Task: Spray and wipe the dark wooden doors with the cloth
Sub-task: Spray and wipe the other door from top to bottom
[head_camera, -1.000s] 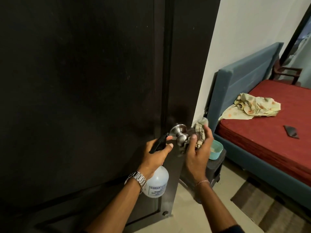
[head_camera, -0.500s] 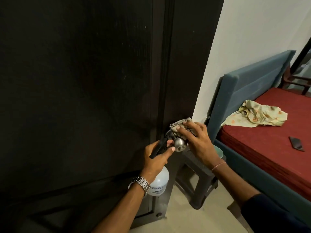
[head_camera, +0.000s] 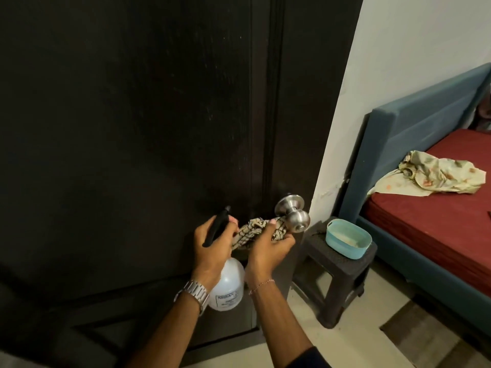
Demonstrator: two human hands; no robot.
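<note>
The dark wooden door [head_camera: 132, 128] fills the left and middle of the view, with a round steel knob [head_camera: 293, 212] near its right edge. My left hand [head_camera: 212, 243] grips the black trigger head of a white spray bottle [head_camera: 227, 286], which hangs below the fist. My right hand [head_camera: 271, 247] holds a bunched patterned cloth [head_camera: 255, 229] just under and left of the knob, touching its neck. The cloth's far end is hidden behind my fingers.
A dark plastic stool [head_camera: 337, 272] stands right of the door and carries a light blue tub [head_camera: 348, 237]. Beyond it is a bed with a red mattress [head_camera: 438, 216], a blue headboard [head_camera: 414, 123] and a crumpled floral cloth [head_camera: 435, 176]. A white wall [head_camera: 398, 49] meets the door edge.
My right hand has brought the cloth from the top of the knob down to its underside and left. The knob is now uncovered. My left hand stays in place with the bottle.
</note>
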